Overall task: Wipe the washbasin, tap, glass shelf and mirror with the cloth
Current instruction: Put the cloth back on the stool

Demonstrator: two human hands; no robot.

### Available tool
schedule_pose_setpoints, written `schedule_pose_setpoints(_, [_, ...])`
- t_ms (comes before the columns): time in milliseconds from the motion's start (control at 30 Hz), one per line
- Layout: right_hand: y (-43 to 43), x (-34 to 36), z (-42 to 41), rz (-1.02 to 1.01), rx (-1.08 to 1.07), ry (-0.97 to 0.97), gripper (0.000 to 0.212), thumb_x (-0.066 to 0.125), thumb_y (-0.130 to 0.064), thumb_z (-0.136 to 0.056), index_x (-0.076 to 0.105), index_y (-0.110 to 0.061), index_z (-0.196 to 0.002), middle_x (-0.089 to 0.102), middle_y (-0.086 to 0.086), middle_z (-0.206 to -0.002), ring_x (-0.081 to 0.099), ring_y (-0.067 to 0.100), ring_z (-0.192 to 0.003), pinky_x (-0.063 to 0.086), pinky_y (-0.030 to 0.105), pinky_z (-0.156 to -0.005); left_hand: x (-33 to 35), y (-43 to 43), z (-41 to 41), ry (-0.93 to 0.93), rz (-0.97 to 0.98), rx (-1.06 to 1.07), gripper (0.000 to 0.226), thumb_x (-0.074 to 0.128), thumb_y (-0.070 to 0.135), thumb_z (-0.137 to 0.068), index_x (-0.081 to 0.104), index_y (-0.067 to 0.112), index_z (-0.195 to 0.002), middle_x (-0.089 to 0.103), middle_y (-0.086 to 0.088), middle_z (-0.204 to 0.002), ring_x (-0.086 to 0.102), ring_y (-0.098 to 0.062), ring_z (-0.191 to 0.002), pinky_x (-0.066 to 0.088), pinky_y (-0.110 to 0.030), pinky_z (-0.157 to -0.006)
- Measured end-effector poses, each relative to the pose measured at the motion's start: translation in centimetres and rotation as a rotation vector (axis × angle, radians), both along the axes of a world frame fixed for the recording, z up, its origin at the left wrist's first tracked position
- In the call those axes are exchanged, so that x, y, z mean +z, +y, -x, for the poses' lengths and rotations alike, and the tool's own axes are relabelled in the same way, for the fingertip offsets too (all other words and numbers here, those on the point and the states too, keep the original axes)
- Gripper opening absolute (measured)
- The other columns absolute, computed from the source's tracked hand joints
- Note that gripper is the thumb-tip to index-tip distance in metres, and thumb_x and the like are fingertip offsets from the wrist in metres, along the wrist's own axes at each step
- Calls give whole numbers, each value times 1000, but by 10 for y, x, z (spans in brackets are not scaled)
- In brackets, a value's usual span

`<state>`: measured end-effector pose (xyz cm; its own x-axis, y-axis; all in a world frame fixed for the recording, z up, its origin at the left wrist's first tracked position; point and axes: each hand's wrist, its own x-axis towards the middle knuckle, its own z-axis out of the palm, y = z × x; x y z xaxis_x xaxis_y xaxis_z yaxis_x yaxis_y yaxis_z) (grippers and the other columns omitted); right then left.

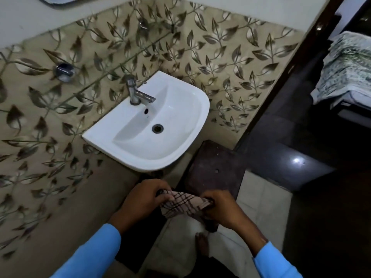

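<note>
Both hands, left hand (pixel 143 199) and right hand (pixel 222 209), gripped your checked cloth (pixel 181 203) taut, just below the washbasin (pixel 180 109) ahead.

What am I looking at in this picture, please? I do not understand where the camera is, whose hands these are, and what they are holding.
There is no machine here. The one picture comes from a wide-angle camera worn on a person's head, looking forward and down, so straight lines appear bent. At the bottom you see that person's own hands in light blue sleeves: the left hand and the right hand. Together they grip a small beige cloth with dark brown checked lines, each hand closed on one end, held low in front of the basin and touching nothing else. Above them a white ceramic washbasin is fixed to a wall of beige tiles with a leaf pattern. A silver metal tap stands at its back edge. The basin appears empty, with only its dark drain hole showing. A corner of the mirror shows at the top edge.
</note>
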<state>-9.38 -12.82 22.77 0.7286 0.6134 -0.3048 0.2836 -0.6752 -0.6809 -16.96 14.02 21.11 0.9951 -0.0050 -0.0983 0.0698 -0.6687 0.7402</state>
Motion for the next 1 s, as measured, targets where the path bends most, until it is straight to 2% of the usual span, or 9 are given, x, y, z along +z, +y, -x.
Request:
schedule_pose_setpoints(67, [-16,-20,-3,69,-29,-40,19,73,-15,-82,75,-27,-96,63,-25,-78,52,-15,-69,35,13,-60,-18,-15,-4,50,-51,-15,19,63,62,-77,70,46,-85,67,14,-89,64,-6,-86,55,-42,-78])
schedule_pose_setpoints(133, [-36,-43,-5,117,-45,-77,22,70,-18,-83,74,-31,-101,72,-17,-94,53,-10,-82,36,14,-65,-32,-32,-10,62,-140,-58,39,59,66,-77,76,33,-89,67,13,-103,59,-9,-97,53,-34,-85])
schedule_pose_setpoints(233, [-70,-83,-12,72,-89,-25,28,63,-18,-80,75,-25,-104,76,-7,-102,66,6,-93,48,18,-74,-61,-58,-22,94,-195,-88,43,60,65,-76,79,29,-87,70,9,-124,59,-8,-114,49,-28,-92])
schedule_pose_setpoints(300, [-88,-100,-18,107,-114,26,22,63,-21,-85,75,-23,-102,76,-5,-100,68,8,-91,55,27,-78,-82,-73,-29,171,-206,-54,41,59,68,-75,78,32,-84,73,11,-119,65,-11,-111,51,-35,-91])
schedule_pose_setpoints(500, [-134,-147,-41,170,-90,108,24,70,-22,-89,73,-33,-110,76,-14,-103,69,-2,-93,58,26,-82,-120,-130,-50,395,-84,34,54,40,76,-68,73,38,-88,70,18,-91,65,-9,-97,45,-34,-90])
schedule_pose_setpoints(600, [-141,-146,-61,184,-99,113,30,70,-16,-88,74,-31,-114,76,-10,-106,69,1,-94,56,20,-83,-129,-145,-63,410,-17,98,59,42,73,-71,75,28,-90,74,11,-94,67,-10,-93,50,-35,-86])
schedule_pose_setpoints(733, [-144,-150,-90,204,-89,80,35,69,-6,-86,73,-23,-117,77,-2,-106,70,8,-94,52,15,-79,-136,-152,-78,442,50,159,20,62,51,-86,71,33,-85,75,10,-93,67,-9,-87,54,-33,-80])
schedule_pose_setpoints(833, [-141,-156,-114,228,-99,47,36,69,-3,-85,73,-24,-114,77,-1,-103,71,12,-92,43,3,-72,-141,-150,-91,431,78,215,15,64,48,-85,66,36,-76,75,11,-86,68,-6,-81,56,-36,-78])
schedule_pose_setpoints(1000, [-117,-157,-155,179,-93,5,32,74,-6,-83,74,-16,-113,77,7,-103,72,22,-93,45,18,-76,-156,-142,-118,421,-45,160,33,70,50,-81,72,25,-104,77,6,-105,71,-17,-99,53,-31,-83])
